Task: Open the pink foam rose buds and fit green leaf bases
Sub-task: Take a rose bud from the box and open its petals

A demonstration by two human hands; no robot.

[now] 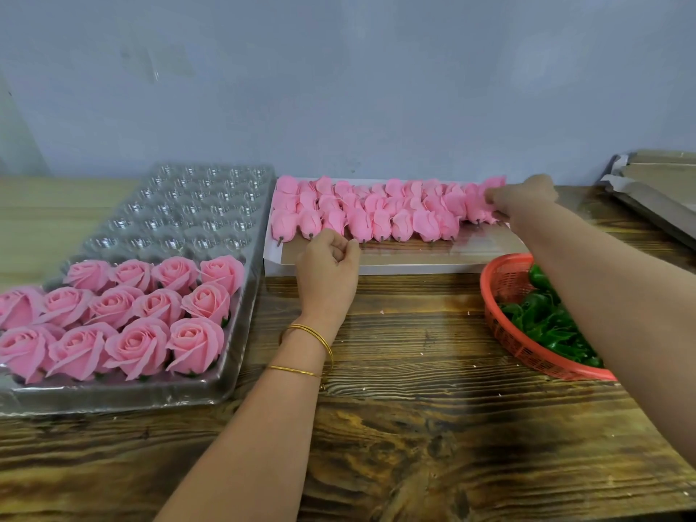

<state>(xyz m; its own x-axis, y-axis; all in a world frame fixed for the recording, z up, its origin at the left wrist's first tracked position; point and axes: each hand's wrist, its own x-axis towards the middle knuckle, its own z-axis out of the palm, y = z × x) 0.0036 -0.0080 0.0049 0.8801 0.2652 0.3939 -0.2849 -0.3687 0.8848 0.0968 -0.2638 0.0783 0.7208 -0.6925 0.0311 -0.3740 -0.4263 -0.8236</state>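
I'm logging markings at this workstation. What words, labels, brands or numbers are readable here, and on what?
No readable text anywhere in the view.
White box: plain; a faint reddish smear on its inner face is too blurred to tell whether it is print.
Clear plastic tray, red basket, cardboard sheets: no print visible.

Opened roses: thirteen in view, in rows of four, five, four. Clear tray: one. White box: one. Closed buds: too crowded to count. Red basket: one. Green leaf bases: uncounted heap. Bangles on my left wrist: at least two.
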